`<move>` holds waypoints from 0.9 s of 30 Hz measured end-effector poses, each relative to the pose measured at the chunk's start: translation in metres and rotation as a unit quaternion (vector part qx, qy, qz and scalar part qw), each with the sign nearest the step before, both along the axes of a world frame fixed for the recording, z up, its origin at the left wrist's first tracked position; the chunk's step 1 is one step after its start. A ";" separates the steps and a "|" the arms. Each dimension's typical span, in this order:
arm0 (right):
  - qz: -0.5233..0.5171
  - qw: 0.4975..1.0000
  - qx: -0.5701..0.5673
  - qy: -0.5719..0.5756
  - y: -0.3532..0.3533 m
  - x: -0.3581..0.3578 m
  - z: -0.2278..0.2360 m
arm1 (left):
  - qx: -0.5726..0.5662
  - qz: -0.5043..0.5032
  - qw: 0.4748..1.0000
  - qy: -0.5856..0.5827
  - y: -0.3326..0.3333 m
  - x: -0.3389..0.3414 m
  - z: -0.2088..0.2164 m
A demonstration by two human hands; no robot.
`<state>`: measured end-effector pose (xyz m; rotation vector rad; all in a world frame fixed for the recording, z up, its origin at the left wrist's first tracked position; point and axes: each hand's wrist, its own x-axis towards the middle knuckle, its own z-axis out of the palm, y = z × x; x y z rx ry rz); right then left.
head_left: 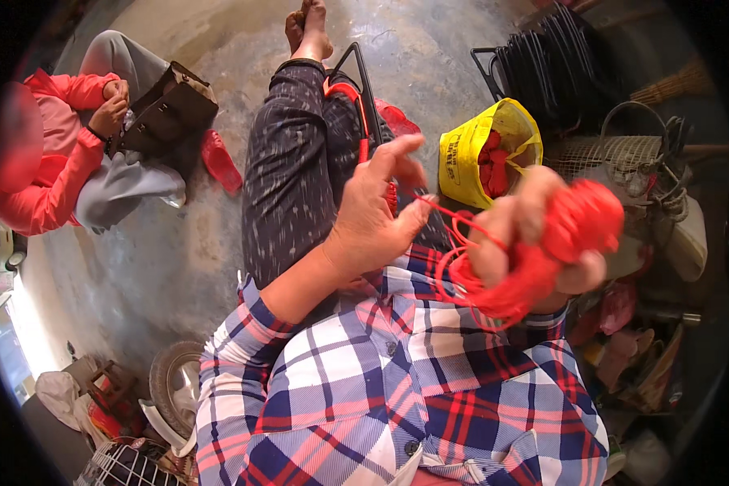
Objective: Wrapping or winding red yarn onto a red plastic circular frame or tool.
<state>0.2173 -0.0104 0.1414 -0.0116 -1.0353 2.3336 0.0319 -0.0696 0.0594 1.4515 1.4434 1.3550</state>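
My right hand (506, 235) is wrapped round a loose bundle of bright red cord (587, 219), blurred by motion, with slack loops hanging from it. A thin strand runs from the bundle to my left hand (373, 202), where it passes between the curled fingers and thumb. Below the left hand, between my legs, stands a black metal frame (364, 77). Red cord or tubing (344, 87) lies along part of that frame. A small red patch shows just behind my left fingers; what it is cannot be made out.
A yellow bag (462, 162) holding red bundles (492, 166) stands ahead to the right. Behind it are stacked black frames (543, 69). At far left a seated person (57, 146) has a dark handbag (166, 109). Red slippers (220, 162) and a wheel (176, 385) are on the floor.
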 end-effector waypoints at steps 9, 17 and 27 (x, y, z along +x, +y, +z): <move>-0.069 0.564 0.630 -0.530 0.041 -0.027 -0.083 | -0.285 0.087 0.893 -0.338 -0.006 -0.040 -0.053; -0.194 0.773 0.461 -0.390 0.031 -0.044 -0.113 | -0.021 0.185 0.978 0.098 0.001 -0.046 -0.060; -0.332 0.812 0.402 -0.262 0.025 -0.022 -0.069 | -0.184 -0.005 0.864 -0.469 0.002 -0.042 0.003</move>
